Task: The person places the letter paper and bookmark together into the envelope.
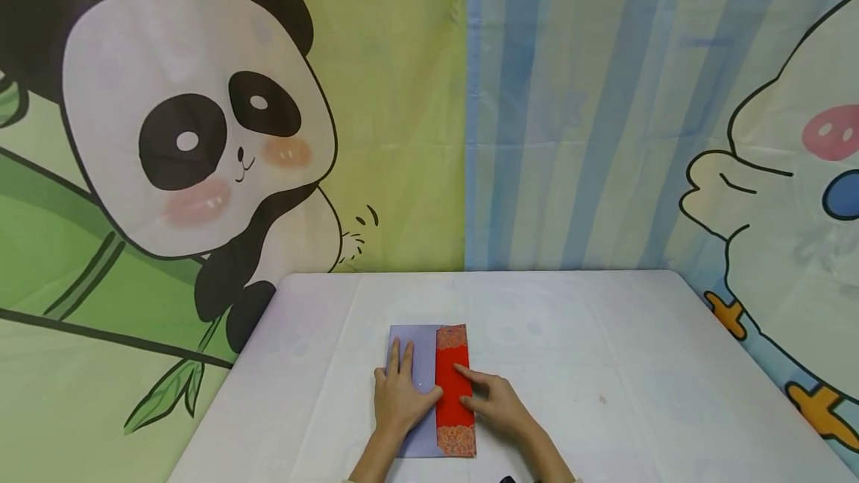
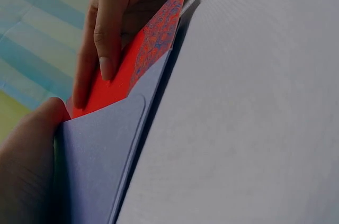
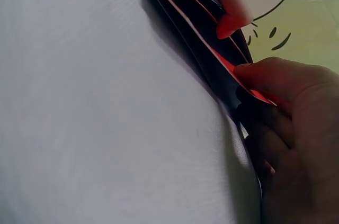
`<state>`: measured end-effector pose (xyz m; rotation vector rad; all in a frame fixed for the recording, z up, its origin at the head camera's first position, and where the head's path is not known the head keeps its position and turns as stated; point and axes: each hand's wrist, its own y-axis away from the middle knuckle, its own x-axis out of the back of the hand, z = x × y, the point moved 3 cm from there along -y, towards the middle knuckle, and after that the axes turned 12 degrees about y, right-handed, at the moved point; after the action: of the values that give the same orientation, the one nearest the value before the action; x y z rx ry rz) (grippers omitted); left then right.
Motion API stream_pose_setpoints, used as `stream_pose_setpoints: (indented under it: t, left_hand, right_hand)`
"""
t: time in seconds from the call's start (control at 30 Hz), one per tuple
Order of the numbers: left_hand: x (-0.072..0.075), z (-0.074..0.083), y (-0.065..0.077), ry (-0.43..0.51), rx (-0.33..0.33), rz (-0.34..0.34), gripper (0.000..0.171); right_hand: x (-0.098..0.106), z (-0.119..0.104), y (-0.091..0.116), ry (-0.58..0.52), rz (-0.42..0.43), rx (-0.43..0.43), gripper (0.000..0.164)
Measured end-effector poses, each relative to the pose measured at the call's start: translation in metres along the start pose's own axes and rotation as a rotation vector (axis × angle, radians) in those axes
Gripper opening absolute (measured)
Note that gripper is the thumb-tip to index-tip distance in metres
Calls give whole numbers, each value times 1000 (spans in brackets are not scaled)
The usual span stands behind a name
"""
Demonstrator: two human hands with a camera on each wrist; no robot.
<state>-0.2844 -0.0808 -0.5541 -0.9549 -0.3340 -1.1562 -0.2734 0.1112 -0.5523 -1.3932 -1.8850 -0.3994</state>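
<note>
A folded lavender card [image 1: 424,423] lies upright on the white table. Along its right side runs a red panel [image 1: 455,393] with orange patterned ends. My left hand [image 1: 401,397] rests on the lavender side with fingers stretched, its thumb at the red panel's left border. At the panel's right edge, my right hand [image 1: 499,401] pinches the card; one finger reaches onto the red surface. In the right wrist view, the right hand [image 3: 302,113] has a digit on the red inner layer [image 3: 228,62], with darker fingers under the edge. Several layers stand slightly parted there.
The white table [image 1: 590,364] stretches out around the card. Behind it hangs a printed cloth with a panda [image 1: 194,80] at the left and a white cartoon figure [image 1: 785,244] at the right. A small black object [image 1: 507,479] shows at the bottom edge.
</note>
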Motion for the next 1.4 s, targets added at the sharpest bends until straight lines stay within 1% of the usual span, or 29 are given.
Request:
stream_pose_setpoints:
  t: [0.17,0.23,0.4,0.67,0.83,1.0,1.1,1.2,1.27,1.4]
  left_hand:
    - [0,-1,0,14,-5,13,89]
    - [0,-1,0,14,-5,15,89]
    - [0,-1,0,21,-4,20,89]
    - [-1,-3,0,13,6,5,89]
    - [-2,-3,1,6,-12,22,88]
    - [-3,-4,1,0,-11,29,90]
    - [-4,-3,1,-3,-16,22,90]
    - [-5,-1,2,-7,-26,13,89]
    - [-5,0,2,-19,-30,10,88]
    - [-3,0,2,-39,-27,21,89]
  right_hand:
    - [2,-6,-1,15,59,88,54]
    - [2,-7,-1,3,74,109,55]
    - [0,-6,-2,19,66,112,56]
    - [-2,-7,-2,51,15,76,56]
    - [-8,-10,-1,132,3,64,57]
    - [-11,-13,-1,220,16,124,56]
    - [-10,-16,0,278,15,162,55]
    - [-8,-18,0,315,16,174,55]
    - [-7,-18,0,336,39,161,55]
    - [-6,-15,-2,354,119,157,58]
